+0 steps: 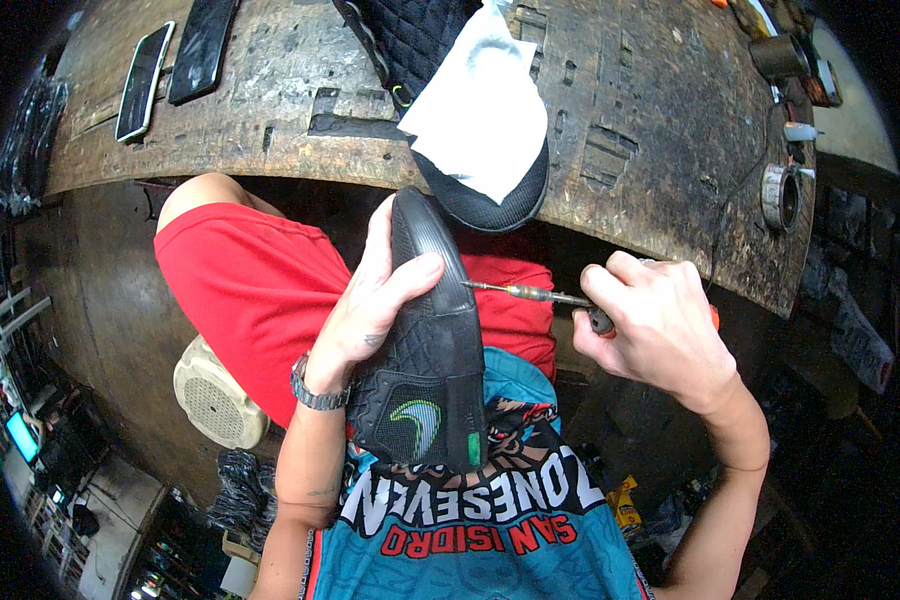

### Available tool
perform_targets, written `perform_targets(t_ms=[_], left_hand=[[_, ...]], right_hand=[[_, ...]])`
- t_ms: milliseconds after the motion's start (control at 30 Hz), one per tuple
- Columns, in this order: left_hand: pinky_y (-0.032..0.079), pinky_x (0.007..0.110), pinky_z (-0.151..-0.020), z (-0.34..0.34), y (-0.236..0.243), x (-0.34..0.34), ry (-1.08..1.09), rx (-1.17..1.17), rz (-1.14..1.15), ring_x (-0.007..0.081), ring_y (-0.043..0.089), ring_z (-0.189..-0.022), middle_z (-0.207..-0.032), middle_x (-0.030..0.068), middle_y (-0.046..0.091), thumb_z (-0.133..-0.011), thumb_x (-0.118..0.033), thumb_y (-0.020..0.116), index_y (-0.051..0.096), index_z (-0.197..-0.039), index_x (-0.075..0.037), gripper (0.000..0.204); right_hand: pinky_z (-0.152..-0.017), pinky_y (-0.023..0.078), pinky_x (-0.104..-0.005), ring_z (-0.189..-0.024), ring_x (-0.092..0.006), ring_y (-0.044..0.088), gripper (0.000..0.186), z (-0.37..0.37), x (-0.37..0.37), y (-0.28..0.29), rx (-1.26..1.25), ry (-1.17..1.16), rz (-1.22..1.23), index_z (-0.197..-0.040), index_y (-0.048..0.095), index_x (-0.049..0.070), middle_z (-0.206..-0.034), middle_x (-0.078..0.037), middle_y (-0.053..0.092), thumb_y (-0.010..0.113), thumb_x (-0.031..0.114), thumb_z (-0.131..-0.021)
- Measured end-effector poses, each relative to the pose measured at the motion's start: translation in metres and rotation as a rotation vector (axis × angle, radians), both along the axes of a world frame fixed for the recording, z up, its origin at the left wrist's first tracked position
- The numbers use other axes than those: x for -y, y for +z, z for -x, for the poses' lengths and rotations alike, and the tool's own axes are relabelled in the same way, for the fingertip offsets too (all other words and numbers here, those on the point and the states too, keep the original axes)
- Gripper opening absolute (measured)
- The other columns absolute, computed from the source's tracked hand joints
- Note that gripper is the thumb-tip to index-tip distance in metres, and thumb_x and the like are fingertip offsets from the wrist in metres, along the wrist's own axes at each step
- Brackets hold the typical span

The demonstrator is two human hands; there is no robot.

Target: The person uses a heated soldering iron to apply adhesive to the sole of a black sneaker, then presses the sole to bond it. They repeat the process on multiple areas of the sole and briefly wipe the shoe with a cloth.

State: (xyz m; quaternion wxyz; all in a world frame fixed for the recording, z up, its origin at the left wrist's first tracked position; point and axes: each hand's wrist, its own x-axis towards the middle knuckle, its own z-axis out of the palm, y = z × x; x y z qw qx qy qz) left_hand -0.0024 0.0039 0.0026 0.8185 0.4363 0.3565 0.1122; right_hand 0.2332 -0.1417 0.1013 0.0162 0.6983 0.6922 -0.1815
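Observation:
My left hand (365, 310) is wrapped round a black sneaker (415, 385), its thumb pressed on the sole's side. The shoe stands over my lap with its sole edge turned to the right and a green-outlined emblem on its upper. In my right hand (660, 330) is an awl (535, 293) with a thin metal shaft, the fingers closed round its handle. The awl points left, and its tip meets the side of the sole just past my left thumb; whether it goes in, I cannot tell. Another black shoe (500, 212) lies at the bench edge, partly covered by white paper (480, 110).
The worn wooden bench (660, 170) spans the far side. On it lie a white-edged phone (145, 82) and a dark flat device (202, 50) at left, and a tape roll (780, 197) and a dark cup (778, 57) at right. A beige stool (215, 395) stands at lower left.

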Motion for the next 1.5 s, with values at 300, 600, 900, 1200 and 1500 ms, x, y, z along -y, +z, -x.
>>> perform_targets(t_ms=[300, 600, 900, 1200, 1500], left_hand=[[0.051, 0.032, -0.094, -0.001, 0.003, 0.001, 0.019, 0.006, 0.032, 0.015, 0.059, -0.105, -0.122, 0.0091, 0.057, -0.096, -0.029, 0.07, 0.023, -0.159, -0.007, 0.081], [0.051, 0.032, -0.095, -0.002, 0.004, 0.001, 0.012, -0.019, 0.0, 0.0154, 0.059, -0.106, -0.123, 0.0096, 0.056, -0.096, -0.031, 0.07, 0.023, -0.158, -0.006, 0.082], [0.051, 0.032, -0.093, -0.001, 0.002, 0.001, 0.002, -0.021, -0.03, 0.0156, 0.06, -0.103, -0.121, 0.0098, 0.057, -0.096, -0.031, 0.069, 0.022, -0.159, -0.006, 0.082], [0.05, 0.032, -0.096, 0.0, 0.001, 0.001, -0.013, -0.018, -0.031, 0.0148, 0.057, -0.108, -0.126, 0.0091, 0.055, -0.098, -0.031, 0.068, 0.023, -0.159, -0.006, 0.08], [0.045, 0.035, -0.104, 0.003, -0.01, 0.004, 0.008, 0.012, -0.093, 0.0182, 0.054, -0.117, -0.135, 0.0118, 0.05, -0.097, -0.033, 0.069, 0.017, -0.162, -0.005, 0.088]], right_hand=[[-0.061, 0.046, -0.0439, -0.065, -0.0315, 0.063, 0.026, -0.003, -0.002, 0.005, 0.03, 0.044, -0.009, -0.089, 0.059, 0.01, -0.076, -0.008, 0.055, 0.078, 0.025, -0.078], [-0.056, 0.053, -0.0394, -0.061, -0.0258, 0.066, 0.025, 0.005, -0.001, 0.01, -0.036, 0.175, -0.024, -0.084, 0.057, 0.009, -0.072, -0.008, 0.057, 0.077, 0.023, -0.077], [-0.056, 0.053, -0.0411, -0.061, -0.0288, 0.066, 0.023, 0.0, -0.004, 0.003, -0.009, 0.108, -0.043, -0.084, 0.058, 0.009, -0.072, -0.009, 0.057, 0.074, 0.024, -0.08], [-0.057, 0.054, -0.0406, -0.062, -0.0276, 0.067, 0.024, 0.007, 0.005, 0.005, -0.067, 0.141, -0.031, -0.083, 0.058, 0.008, -0.071, -0.009, 0.058, 0.076, 0.023, -0.078], [-0.057, 0.053, -0.043, -0.06, -0.0312, 0.065, 0.023, -0.001, -0.014, -0.015, -0.073, 0.052, -0.085, -0.085, 0.06, 0.008, -0.072, -0.01, 0.059, 0.073, 0.028, -0.083]])
